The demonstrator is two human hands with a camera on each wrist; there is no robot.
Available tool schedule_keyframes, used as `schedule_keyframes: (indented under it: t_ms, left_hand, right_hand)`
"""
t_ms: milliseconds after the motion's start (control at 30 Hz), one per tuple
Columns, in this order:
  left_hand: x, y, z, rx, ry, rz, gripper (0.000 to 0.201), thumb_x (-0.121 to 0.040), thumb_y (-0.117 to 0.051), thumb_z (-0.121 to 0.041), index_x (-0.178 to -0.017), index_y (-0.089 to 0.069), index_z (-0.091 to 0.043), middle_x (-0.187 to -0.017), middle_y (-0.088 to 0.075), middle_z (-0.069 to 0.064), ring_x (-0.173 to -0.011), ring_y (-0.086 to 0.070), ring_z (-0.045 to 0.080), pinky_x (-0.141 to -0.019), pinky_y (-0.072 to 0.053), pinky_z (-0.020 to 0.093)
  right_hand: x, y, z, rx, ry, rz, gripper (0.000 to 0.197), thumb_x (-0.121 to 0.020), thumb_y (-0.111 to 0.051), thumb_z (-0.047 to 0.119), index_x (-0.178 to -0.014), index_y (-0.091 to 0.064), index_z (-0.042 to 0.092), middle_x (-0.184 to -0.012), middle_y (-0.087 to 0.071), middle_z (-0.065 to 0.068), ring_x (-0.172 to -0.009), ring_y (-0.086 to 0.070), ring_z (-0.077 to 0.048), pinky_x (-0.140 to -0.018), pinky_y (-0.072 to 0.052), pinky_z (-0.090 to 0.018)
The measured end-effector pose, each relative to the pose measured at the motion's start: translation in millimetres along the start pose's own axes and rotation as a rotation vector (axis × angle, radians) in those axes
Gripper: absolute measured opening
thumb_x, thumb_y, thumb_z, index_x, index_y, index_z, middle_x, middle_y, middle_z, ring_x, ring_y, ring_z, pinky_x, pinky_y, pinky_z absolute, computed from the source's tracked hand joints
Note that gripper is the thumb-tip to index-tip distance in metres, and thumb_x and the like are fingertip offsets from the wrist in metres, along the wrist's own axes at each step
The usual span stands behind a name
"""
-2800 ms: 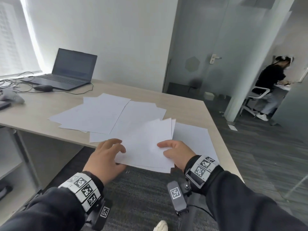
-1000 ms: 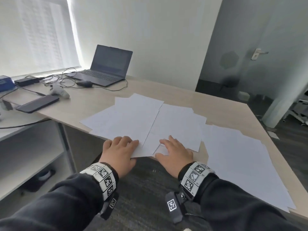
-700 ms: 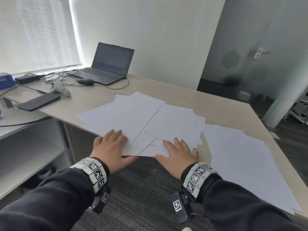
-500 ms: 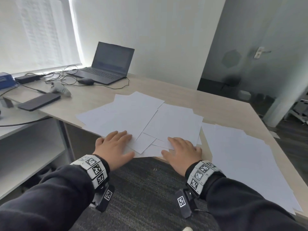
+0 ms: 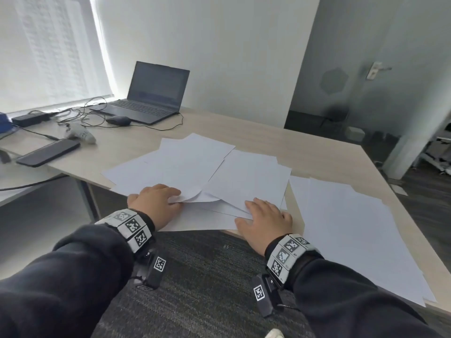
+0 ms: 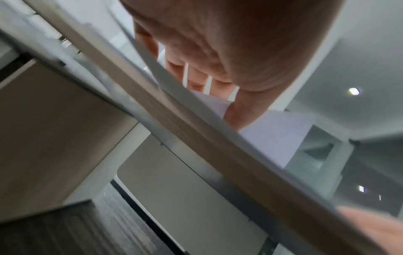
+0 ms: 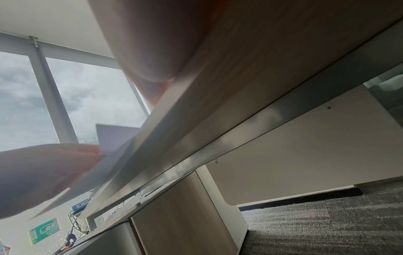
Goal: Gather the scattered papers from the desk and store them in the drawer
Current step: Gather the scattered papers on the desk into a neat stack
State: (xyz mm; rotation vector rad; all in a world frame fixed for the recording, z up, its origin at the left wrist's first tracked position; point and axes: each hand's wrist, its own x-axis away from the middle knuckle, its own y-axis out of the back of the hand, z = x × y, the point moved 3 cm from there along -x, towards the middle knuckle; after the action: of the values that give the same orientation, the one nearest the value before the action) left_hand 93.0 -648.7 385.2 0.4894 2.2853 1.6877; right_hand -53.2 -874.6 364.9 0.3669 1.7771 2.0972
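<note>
Papers (image 5: 246, 176), plain white, are lying overlapped on the worktop (image 5: 305, 147). Fingers of the left hand (image 5: 156, 203) are pinching a curling corner, and the right hand (image 5: 264, 222) is pressing flat, fingers apart.

An open laptop (image 5: 156, 93), a mouse (image 5: 117, 120) beside it, a dark phone (image 5: 48, 152) nearer.

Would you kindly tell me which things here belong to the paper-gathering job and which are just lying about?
Job: overlapping sheets; sheets at the right end; left hand pinching a sheet edge; right hand flat on them; desk.
Lying about: laptop; mouse; phone; white controller.
</note>
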Motion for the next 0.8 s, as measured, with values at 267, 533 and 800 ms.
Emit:
schedule_keyframes:
  t_ms: [267,533,800]
  left_hand:
    - [-7,13,2,0.112,0.121,-0.127,0.031,-0.101,-0.039,-0.042,-0.113,-0.066,-0.038,-0.118,-0.068,0.001,-0.113,-0.06,0.028,-0.101,-0.036,0.041]
    - [-10,38,28,0.579,0.107,-0.433,0.032,-0.103,-0.045,-0.033,-0.112,-0.068,-0.013,-0.101,-0.068,0.012,-0.093,-0.06,0.032,-0.087,-0.047,0.04]
    - [8,25,-33,0.416,-0.178,-0.367,0.025,-0.102,-0.044,-0.038,-0.109,-0.067,-0.033,-0.087,-0.07,0.0,-0.082,-0.064,0.028,-0.079,-0.053,0.038]
  right_hand:
    - [2,5,0,-0.042,0.027,-0.066,0.051,-0.093,-0.035,0.055,-0.139,-0.048,0.038,-0.152,-0.039,0.011,-0.141,-0.032,-0.016,-0.112,-0.025,-0.045]
    - [2,4,0,-0.092,0.024,-0.076,0.051,-0.087,-0.035,0.064,-0.127,-0.053,0.038,-0.139,-0.049,0.014,-0.135,-0.04,-0.014,-0.108,-0.027,-0.046]
    - [3,5,0,-0.158,0.023,-0.075,0.051,-0.087,-0.04,0.053,-0.134,-0.047,0.035,-0.133,-0.054,0.011,-0.128,-0.047,-0.016,-0.106,-0.03,-0.045]
